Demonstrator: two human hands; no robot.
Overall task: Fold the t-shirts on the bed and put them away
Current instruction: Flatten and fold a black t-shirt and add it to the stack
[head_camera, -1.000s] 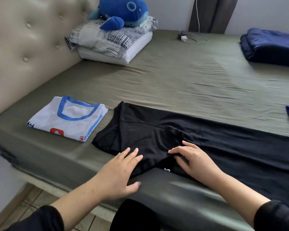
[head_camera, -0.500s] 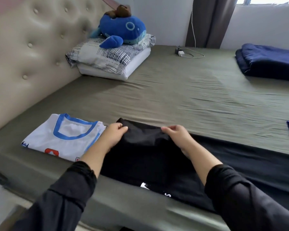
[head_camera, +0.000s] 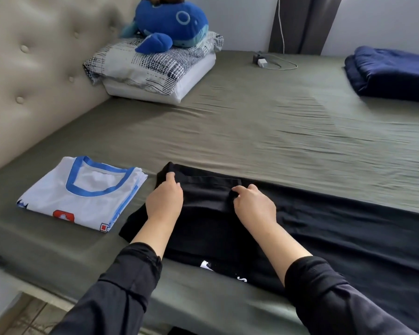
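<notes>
— Black t-shirt (head_camera: 312, 228): where on the bed (head_camera: 252, 141)?
— Spread along the near edge, its left end folded, just beside the folded white t-shirt (head_camera: 82, 193) near the headboard corner.
— And the hands?
— Left hand (head_camera: 165, 201) and right hand (head_camera: 254, 205) each pinch the folded sleeve's far edge, fingers curled on cloth.
</notes>
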